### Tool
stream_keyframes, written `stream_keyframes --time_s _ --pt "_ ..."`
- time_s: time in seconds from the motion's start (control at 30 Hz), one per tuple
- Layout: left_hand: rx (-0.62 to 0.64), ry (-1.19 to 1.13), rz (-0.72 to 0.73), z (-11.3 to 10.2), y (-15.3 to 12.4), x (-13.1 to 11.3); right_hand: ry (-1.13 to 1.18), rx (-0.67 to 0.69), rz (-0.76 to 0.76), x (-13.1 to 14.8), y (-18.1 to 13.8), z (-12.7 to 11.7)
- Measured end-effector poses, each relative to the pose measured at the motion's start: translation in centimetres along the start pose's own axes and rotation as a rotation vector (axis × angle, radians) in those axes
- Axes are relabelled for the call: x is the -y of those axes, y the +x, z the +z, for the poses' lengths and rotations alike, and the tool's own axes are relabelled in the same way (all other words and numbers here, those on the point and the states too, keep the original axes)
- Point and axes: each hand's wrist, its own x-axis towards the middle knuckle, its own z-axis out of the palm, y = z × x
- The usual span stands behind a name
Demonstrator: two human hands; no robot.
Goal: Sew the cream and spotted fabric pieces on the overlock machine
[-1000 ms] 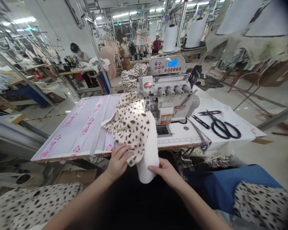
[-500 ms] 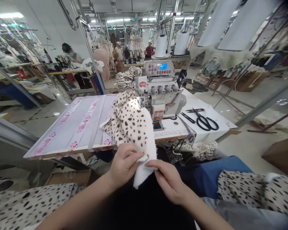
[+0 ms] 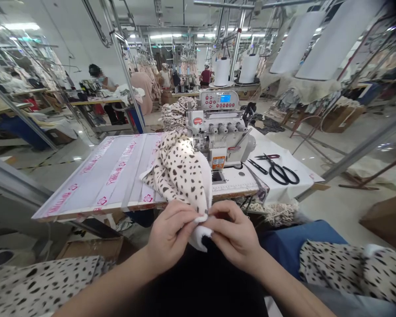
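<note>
My left hand (image 3: 170,235) and my right hand (image 3: 232,231) meet in front of the table, their fingertips pinching the lower end of a spotted fleece piece (image 3: 181,174). This cream fabric has dark brown spots and a white fleecy reverse (image 3: 198,237), which shows as a folded tip below my fingers. The rest of the piece lies bunched on the table, reaching up to the needle area of an overlock sewing machine (image 3: 219,132). The exact edge between my fingers is hidden.
Black-handled scissors (image 3: 280,173) and thread snips (image 3: 258,167) lie on a white sheet (image 3: 293,160) right of the machine. A stack of spotted fabric (image 3: 176,112) stands behind it. More spotted fabric (image 3: 353,270) lies at lower right, and a co-worker (image 3: 100,79) stands at a far table.
My hands have closed in on each other, and my right hand has risen onto the fabric's lower end. The white tip is now pinched between both hands. The view has shifted slightly.
</note>
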Motion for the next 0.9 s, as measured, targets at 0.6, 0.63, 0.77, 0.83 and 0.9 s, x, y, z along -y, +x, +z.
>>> stream_keyframes --time_s 0.6,0.63,0.77,0.83,0.9 --pt "-0.004 0.072 0.031 -0.7 0.8 -0.9 0.020 -0.093 0.044 0.1 1.1 0.1" --pt "-0.003 0.079 0.029 -0.7 0.9 -1.0 0.030 -0.088 0.045 0.1 1.2 0.1" --pt "0.009 0.084 0.033 -0.6 1.0 -1.0 0.077 -0.055 0.044 0.1 1.3 0.0" --pt "0.008 0.098 0.047 -0.5 1.1 -1.0 0.104 -0.047 0.053 0.0 1.4 0.1" --pt "0.000 0.130 0.060 -0.5 1.1 -1.0 0.131 -0.055 0.073 0.0 1.4 0.1"
